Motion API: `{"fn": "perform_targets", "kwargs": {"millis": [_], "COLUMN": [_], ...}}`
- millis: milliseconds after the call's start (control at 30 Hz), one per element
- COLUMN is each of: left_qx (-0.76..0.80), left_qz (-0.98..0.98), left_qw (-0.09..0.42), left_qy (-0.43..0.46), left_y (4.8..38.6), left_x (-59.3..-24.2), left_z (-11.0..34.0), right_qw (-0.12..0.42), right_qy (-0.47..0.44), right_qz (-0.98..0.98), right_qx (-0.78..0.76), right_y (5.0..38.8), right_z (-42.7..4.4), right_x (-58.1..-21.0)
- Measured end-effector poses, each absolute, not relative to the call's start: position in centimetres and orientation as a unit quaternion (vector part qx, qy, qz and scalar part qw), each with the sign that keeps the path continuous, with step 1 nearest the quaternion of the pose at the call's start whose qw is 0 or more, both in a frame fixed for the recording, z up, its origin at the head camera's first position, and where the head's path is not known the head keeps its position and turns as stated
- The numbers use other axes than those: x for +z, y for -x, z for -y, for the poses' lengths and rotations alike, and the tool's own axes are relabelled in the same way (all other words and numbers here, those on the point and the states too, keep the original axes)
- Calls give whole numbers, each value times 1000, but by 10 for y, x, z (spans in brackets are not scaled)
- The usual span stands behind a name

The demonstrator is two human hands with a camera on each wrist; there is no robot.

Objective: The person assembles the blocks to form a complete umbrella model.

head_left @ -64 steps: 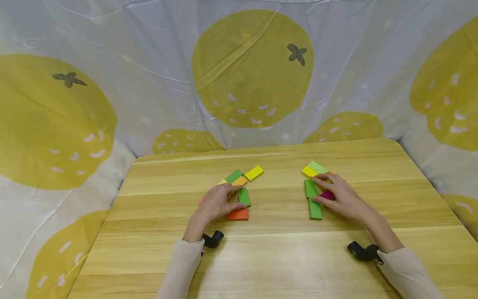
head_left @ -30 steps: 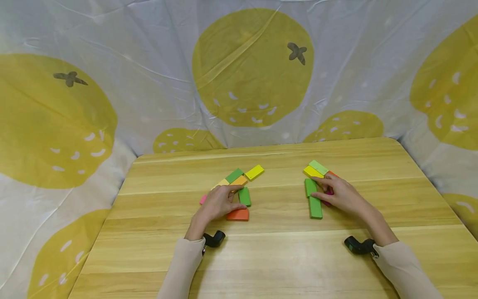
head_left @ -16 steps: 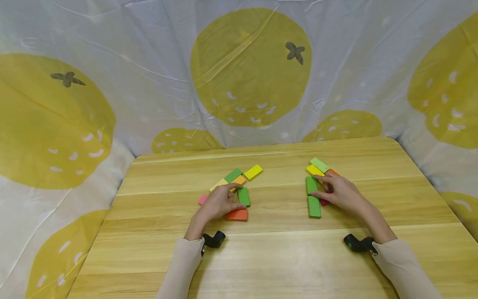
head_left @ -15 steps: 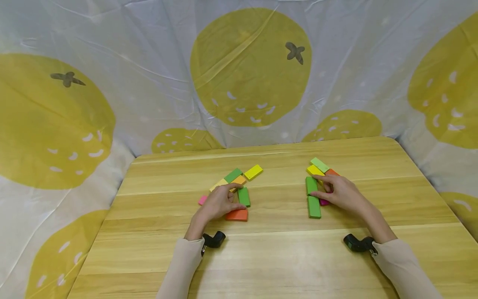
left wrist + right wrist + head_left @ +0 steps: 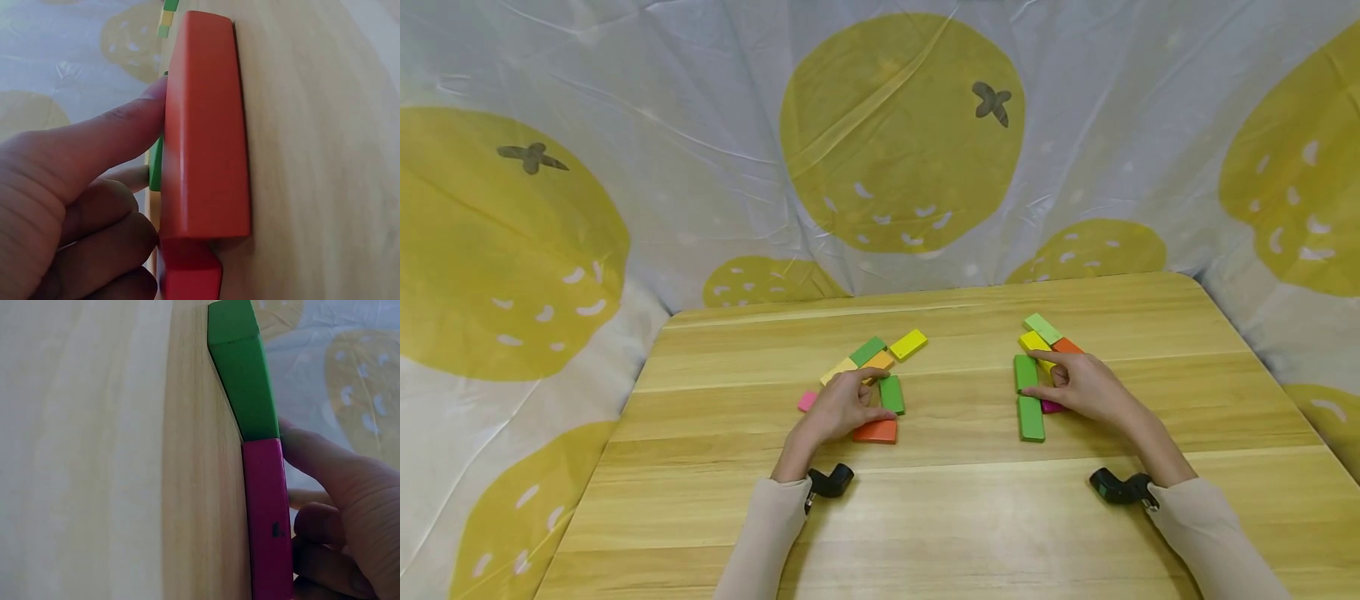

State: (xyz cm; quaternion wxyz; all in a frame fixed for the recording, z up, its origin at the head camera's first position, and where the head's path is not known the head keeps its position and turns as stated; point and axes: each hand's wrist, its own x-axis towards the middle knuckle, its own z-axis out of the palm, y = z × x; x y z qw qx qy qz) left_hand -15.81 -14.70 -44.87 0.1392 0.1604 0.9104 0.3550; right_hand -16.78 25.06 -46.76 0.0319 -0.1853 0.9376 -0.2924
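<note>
Thumb and index finger of my left hand (image 5: 837,408) (image 5: 81,212) pinch the ends of an upright green block (image 5: 892,394) (image 5: 155,165). Just below it lies an orange-red block (image 5: 876,431) (image 5: 209,125), close beside the thumb. On the other side, my right hand (image 5: 1097,392) (image 5: 356,512) pinches the ends of the upper green block (image 5: 1026,373). Under that one stands another green block (image 5: 1031,418) (image 5: 247,381) in line. A magenta block (image 5: 1052,407) (image 5: 269,519) lies beside it, partly covered by the right hand in the head view.
Left group: dark green block (image 5: 868,350), orange block (image 5: 880,361), pale yellow block (image 5: 838,369), pink block (image 5: 807,401), yellow block (image 5: 908,344). Right group: light green block (image 5: 1042,327), yellow block (image 5: 1034,342), orange-red block (image 5: 1066,345). A patterned cloth (image 5: 902,133) hangs behind the table (image 5: 955,525).
The right hand has shifted the upper green block slightly, and it lines up better with the lower one. Yellow and light green blocks there moved slightly right and away. The left hand is nearly still.
</note>
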Motion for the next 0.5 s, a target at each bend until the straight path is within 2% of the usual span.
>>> {"fn": "perform_targets", "kwargs": {"millis": [500], "left_qx": [347], "left_qz": [-911], "left_qw": [120], "left_qy": [-190], "left_y": [158], "left_x": [-451], "left_z": [134], "right_qw": [8], "right_qy": [206], "right_qz": [-937], "right_qx": [-281], "right_y": [165], "right_z": [-236], "right_x": [-467]}}
